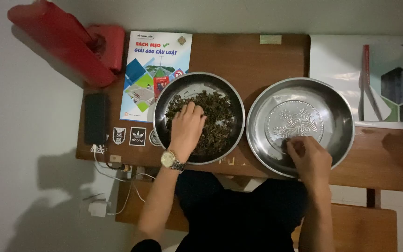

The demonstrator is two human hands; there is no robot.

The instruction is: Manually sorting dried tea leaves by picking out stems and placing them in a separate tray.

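Note:
Two round steel pans sit side by side on a brown wooden desk (239, 51). The left pan (181, 86) holds a heap of dark dried leaves (218, 116). My left hand (186, 129), with a wristwatch (171, 160) on the wrist, rests palm down in the leaves with its fingers spread. The right pan (328, 103) has an embossed flower pattern on its floor and looks bare. My right hand (308, 157) is at its near rim, fingers curled and pinched together; I cannot tell if they hold a bit of leaf.
A booklet (154, 70) with a colourful cover lies left of the pans. A black phone (95, 118) with a white cable is at the desk's left edge, red plastic things (71, 39) behind it. Papers and a calendar (378, 79) lie at the right.

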